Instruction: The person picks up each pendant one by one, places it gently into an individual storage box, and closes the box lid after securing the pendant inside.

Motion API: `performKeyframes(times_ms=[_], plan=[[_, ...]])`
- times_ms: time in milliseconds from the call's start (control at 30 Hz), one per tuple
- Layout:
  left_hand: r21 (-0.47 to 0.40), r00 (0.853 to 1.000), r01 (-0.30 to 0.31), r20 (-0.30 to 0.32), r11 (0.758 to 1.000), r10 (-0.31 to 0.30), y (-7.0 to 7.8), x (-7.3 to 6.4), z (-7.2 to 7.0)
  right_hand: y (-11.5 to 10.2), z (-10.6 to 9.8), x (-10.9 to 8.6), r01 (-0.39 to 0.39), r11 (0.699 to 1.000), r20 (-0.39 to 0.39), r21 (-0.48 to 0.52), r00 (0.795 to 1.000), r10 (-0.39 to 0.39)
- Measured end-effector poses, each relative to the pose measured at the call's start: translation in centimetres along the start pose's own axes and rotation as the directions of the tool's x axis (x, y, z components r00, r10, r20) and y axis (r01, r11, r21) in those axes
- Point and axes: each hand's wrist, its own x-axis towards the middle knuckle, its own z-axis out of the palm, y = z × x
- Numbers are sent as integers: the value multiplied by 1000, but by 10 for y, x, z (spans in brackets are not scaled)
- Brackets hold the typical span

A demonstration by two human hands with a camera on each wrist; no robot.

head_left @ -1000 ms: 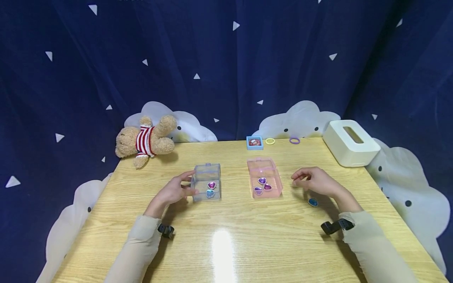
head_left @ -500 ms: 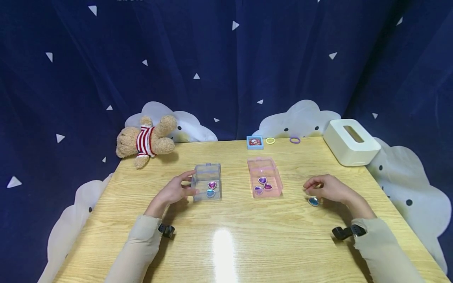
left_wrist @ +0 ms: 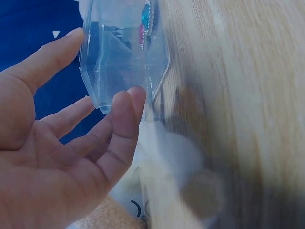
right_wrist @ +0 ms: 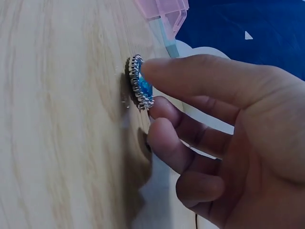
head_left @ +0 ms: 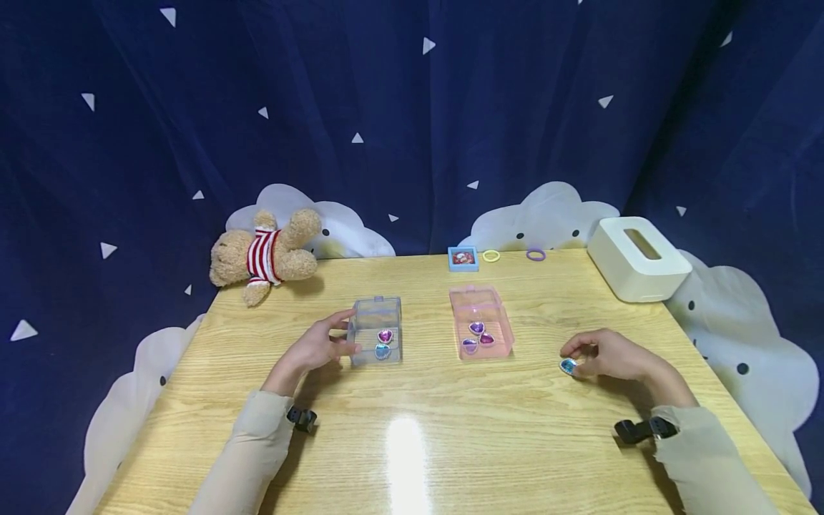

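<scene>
A clear blue box [head_left: 389,357] with its lid up sits left of centre and holds a pink heart-shaped gem [head_left: 385,336] and a light blue one [head_left: 383,351]. My left hand [head_left: 317,345] touches its left side, fingers loosely spread, the thumb at the lid's edge in the left wrist view. My right hand [head_left: 611,354] pinches a blue rhinestone gem [right_wrist: 145,86] with a silver beaded rim, thumb on its face and a finger at its lower edge, close over the table. To the left stands an open pink box [head_left: 505,340] with several purple and pink gems [head_left: 476,328].
At the back left lies a teddy bear [head_left: 273,256] in a striped shirt. A blue-framed square [head_left: 463,259], a yellow ring [head_left: 491,256] and a purple ring [head_left: 536,254] line the table's far edge. A white tissue box [head_left: 637,261] stands at the back right.
My right hand has moved right and toward me, down to the blue gem, and now pinches it. The left hand and both boxes have stayed in place.
</scene>
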Motion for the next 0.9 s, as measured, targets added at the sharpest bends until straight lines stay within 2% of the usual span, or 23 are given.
performKeyframes(times_ms=[233,433,900], plan=[[-13,1000,-4,4,1000,4,2,0,0,0,4,2,30,999,7,-45,1000,-29],[-16,1000,3,4,1000,-3,4,-1,1,-2,5,2,51,998,27,-36,998,-50],[-1,1000,-5,6,1000,5,1,-1,0,-8,9,4,9,997,6,-75,1000,-8]])
